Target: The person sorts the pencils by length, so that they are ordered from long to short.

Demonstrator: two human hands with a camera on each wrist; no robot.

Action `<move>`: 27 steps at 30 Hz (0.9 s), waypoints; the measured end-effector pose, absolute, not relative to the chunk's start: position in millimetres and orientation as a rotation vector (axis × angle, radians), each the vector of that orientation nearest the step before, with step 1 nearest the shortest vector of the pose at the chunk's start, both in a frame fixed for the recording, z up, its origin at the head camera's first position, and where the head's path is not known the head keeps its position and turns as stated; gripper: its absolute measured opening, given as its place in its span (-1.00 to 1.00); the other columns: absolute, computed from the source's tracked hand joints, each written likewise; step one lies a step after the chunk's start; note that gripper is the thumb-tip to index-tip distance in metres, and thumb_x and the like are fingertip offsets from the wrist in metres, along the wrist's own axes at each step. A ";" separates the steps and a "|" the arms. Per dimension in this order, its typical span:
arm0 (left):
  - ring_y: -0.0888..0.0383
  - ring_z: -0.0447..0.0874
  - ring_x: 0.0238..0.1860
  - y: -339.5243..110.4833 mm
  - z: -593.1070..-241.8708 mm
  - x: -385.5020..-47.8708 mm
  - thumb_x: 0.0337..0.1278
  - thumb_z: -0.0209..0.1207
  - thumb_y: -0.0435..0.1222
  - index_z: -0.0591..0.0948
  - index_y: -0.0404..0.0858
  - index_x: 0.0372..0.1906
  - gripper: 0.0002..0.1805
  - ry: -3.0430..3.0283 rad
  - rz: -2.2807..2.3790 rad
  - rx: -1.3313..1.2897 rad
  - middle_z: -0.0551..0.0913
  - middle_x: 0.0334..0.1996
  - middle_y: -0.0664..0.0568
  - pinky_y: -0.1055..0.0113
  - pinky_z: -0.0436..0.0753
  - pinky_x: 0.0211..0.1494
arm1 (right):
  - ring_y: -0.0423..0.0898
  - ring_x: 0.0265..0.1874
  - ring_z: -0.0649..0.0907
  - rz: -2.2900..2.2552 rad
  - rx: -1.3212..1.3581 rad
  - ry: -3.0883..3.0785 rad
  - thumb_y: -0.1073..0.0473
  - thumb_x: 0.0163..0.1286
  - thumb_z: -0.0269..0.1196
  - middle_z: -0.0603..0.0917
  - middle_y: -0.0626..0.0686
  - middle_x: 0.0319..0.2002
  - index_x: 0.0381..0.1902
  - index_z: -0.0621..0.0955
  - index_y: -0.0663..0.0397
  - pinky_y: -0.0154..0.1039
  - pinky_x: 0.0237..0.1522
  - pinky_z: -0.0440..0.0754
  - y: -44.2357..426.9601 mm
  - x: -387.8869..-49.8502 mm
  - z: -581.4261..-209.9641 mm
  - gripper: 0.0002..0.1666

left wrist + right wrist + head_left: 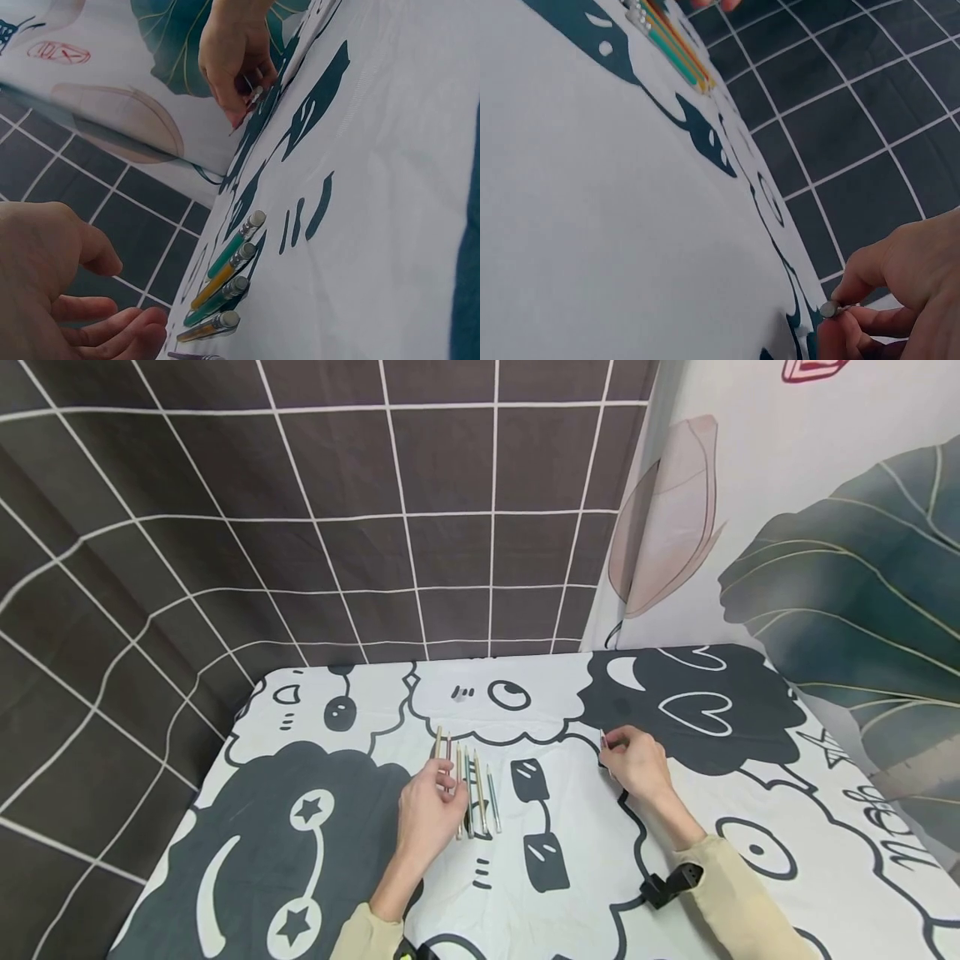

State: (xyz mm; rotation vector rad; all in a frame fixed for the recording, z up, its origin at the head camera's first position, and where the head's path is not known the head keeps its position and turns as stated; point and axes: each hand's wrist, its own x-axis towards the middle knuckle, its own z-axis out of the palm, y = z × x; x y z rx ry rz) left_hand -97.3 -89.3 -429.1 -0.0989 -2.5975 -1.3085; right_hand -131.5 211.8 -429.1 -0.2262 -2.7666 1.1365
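Several pencils [481,795] with silver ferrules and pale erasers lie side by side on the patterned cloth; teal and yellow barrels show in the left wrist view. My left hand [432,803] hovers at the left of this row and covers part of it. In the left wrist view its thumb and fingers are apart, with nothing between them. Off to the right, my right hand [639,766] pinches a pencil [602,740] between thumb and fingers. The right wrist view shows that pencil's eraser end [829,309]; most of its length is hidden by the fingers.
A black-and-white cartoon cloth [577,860] covers the table. Behind it hangs a dark curtain [450,552] with white grid lines. A pale leaf-print sheet [847,568] hangs at the right. A black wrist device [671,885] is strapped at the right sleeve.
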 end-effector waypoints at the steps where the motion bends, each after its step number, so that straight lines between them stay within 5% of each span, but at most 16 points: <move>1: 0.22 0.62 -0.47 -89.5 -429.2 -97.8 0.09 0.28 -0.40 0.63 -0.41 -0.03 -0.68 -2.599 -1.307 -0.099 0.62 -0.45 0.07 0.20 0.58 -0.37 | -0.14 -0.66 0.55 1.155 -0.212 -2.765 0.33 0.15 0.21 0.63 0.01 -0.59 -0.14 0.61 0.40 -0.24 -0.58 0.41 210.1 -130.8 -428.7 -0.69; 27: 0.23 0.61 -0.48 -89.5 -428.7 -97.5 0.09 0.28 -0.40 0.64 -0.42 -0.03 -0.69 -2.597 -1.316 -0.111 0.62 -0.44 0.06 0.20 0.56 -0.37 | -0.17 -0.74 0.54 1.370 -0.070 -2.778 0.39 0.12 0.20 0.59 -0.06 -0.63 -0.20 0.63 0.28 -0.28 -0.61 0.44 166.4 -114.6 -431.1 -0.76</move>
